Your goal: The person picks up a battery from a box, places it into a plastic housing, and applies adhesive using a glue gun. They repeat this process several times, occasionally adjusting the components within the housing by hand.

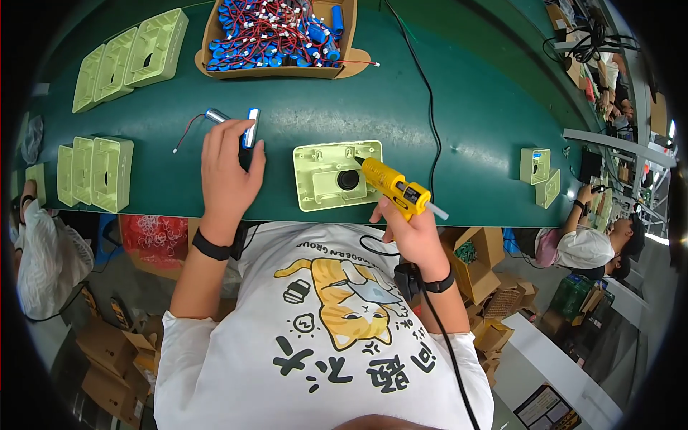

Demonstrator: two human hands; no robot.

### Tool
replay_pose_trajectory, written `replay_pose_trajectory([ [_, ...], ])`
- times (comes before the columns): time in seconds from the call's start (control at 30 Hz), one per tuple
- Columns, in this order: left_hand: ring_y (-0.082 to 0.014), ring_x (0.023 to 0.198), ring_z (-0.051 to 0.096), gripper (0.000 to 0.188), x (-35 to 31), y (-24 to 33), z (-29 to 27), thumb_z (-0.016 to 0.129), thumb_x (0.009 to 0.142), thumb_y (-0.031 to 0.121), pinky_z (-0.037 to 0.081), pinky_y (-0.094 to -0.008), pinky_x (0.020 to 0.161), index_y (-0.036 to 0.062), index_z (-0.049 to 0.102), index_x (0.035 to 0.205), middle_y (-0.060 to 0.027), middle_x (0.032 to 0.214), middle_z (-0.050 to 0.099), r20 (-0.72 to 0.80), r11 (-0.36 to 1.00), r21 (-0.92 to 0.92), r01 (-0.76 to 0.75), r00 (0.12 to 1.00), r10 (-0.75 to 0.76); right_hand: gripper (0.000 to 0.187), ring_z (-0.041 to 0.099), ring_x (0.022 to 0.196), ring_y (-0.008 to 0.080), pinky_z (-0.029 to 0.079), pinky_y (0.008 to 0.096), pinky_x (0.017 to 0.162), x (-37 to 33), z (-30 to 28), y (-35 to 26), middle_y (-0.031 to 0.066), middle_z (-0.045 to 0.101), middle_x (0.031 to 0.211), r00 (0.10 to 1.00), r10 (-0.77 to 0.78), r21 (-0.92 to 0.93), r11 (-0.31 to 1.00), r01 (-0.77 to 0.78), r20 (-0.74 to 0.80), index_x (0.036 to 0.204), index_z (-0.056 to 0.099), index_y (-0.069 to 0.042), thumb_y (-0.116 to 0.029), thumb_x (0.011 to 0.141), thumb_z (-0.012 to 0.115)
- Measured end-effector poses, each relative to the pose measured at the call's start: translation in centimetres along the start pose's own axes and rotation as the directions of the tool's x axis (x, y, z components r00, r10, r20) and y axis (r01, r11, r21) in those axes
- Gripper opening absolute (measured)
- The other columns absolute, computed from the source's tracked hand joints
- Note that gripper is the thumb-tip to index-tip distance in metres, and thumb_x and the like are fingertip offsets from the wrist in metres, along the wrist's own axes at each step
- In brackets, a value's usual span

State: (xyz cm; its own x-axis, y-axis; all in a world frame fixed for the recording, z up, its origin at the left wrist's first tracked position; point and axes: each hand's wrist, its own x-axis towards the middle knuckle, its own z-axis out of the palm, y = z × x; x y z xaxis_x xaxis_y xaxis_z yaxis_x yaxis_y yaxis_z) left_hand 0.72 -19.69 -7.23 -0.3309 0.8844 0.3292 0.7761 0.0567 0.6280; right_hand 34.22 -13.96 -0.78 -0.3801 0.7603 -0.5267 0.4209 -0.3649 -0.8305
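Note:
My right hand (406, 228) is wrapped round a yellow hot glue gun (390, 183), with a pale glue stick poking out of its back end. The gun's nozzle points into the upper right part of a light green plastic housing (307, 192), which lies open side up before me and has a round black part (348, 179) inside. Further left, my left hand (229, 168) has its fingers and thumb closed about a blue-and-white battery cell (251, 118) at the tabletop. Touching or close to its fingertips lies another cylindrical battery (215, 115) with a red lead.
At the back, a cardboard box (279, 72) holds many blue batteries with red and black leads. Stacked green housings (111, 175) stand on the left, more (154, 50) behind. A black cable (434, 115) crosses the green table (494, 143). Co-workers sit left and right (588, 244).

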Motion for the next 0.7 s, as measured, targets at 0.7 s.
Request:
replay_pose_trajectory([
  [0.7,-0.0351,0.091,0.071,0.025,-0.2,1.0,-2.6,0.082,0.104,0.019,0.051,-0.0487,0.091,0.0069,0.071,0.123,-0.0092,0.103,0.075,0.298,0.991,0.111,0.071,0.949,-0.101,0.017,0.071,0.061,0.0304,0.053,0.0408,0.059,0.0,1.0,0.0,0.0125,0.075,0.076,0.943,-0.332,-0.506,0.819,0.271,-0.033,0.108,0.075,0.003,-0.014,0.109,0.072],
])
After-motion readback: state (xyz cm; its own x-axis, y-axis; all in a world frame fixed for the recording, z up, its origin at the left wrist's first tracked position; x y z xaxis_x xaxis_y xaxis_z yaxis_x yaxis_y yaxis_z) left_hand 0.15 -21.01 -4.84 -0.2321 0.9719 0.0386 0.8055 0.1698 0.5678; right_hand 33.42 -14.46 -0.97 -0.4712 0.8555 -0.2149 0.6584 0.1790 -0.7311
